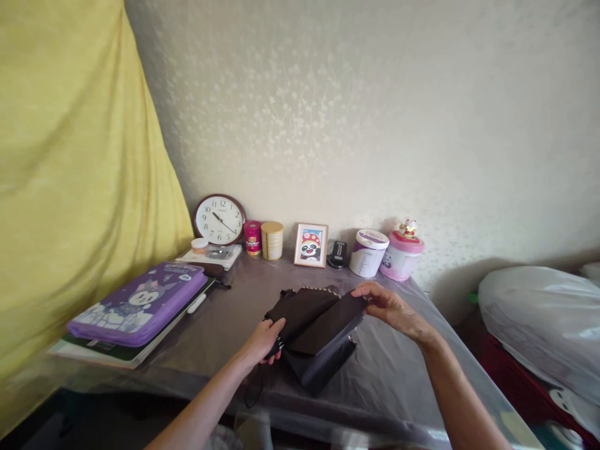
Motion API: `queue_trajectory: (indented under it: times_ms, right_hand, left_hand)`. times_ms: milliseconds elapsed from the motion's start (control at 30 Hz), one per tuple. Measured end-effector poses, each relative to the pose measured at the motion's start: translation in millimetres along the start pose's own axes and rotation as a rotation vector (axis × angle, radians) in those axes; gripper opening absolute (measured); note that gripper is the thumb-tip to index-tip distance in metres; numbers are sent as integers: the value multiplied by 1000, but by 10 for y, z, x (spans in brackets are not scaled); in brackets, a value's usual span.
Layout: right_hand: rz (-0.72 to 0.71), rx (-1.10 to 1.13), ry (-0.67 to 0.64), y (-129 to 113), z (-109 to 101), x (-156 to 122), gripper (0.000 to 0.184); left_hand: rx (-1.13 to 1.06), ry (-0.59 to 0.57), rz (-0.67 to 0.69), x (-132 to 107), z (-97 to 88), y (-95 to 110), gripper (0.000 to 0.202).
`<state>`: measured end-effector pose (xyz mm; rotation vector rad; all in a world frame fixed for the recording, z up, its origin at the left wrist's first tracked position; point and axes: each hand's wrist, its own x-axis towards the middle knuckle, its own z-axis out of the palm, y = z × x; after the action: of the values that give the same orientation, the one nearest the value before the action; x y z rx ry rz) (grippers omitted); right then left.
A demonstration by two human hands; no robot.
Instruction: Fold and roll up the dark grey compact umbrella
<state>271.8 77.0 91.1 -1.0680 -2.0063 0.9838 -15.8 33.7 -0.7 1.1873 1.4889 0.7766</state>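
Note:
My left hand (268, 340) is closed on the near left corner of a dark, soft-looking black pouch (300, 307) with a black-and-white patterned edge. A thin dark cord loop hangs below that hand. Beside the pouch, on its right, a black box-like case (323, 350) sits tilted on the table, with a flat top panel. My right hand (382, 304) pinches the far right end of this panel between thumb and fingers. Whether pouch and case are joined, and what is inside, I cannot tell.
The table (398, 375) has a shiny clear cover. At its back stand a clock (219, 219), tins (272, 241), a framed panda picture (310, 245), and tubs (369, 253). Left lies a purple case (140, 303) on books. A yellow curtain (79, 156) hangs left; a plastic-wrapped bundle (539, 319) sits right.

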Motion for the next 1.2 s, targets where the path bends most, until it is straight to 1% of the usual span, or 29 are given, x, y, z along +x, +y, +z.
queue_trajectory:
  times_ms: [67,133,300,333,400,467,500,600,667,800,900,1067,1200]
  right_hand:
    - [16,-50,61,43,3,37,21]
    - [4,-74,111,63,2,70,20]
    - [-162,-158,252,-6,33,135,23]
    - [-159,-175,283,-31,58,153,24]
    - [-86,-180,316,-72,132,206,28]
    - [3,-127,320,-81,232,287,33]
    - [21,-76,321,-70,285,338,34]
    - [-20,117,356,28,433,511,33]
    - [-31,166,382,124,507,618,31]
    - [-26,92,354,295,620,763,23]
    - [-48,5,324,367,713,822,18]
    - [-89,-152,308,464,867,876,17]
    - [-131,-234,224,514,933,864,21]
  left_hand:
    - [5,-5,2,13,-3,-17,44]
    - [13,-8,4,26,-5,-34,44]
    - [49,3,37,21,-4,-50,45]
    - [56,5,53,9,-1,-45,45]
    - [67,7,88,-25,6,-29,48]
    - [86,1,137,-65,16,-11,52]
    - [96,-6,166,-86,21,-4,54]
    - [106,-29,227,-139,42,8,62]
    - [90,-31,226,-165,57,10,65]
    - [76,-12,196,-187,82,10,66]
    - [82,-15,178,-174,87,3,67]
    - [173,-8,232,-119,89,-31,58]
    - [183,-17,211,-75,87,-71,55]
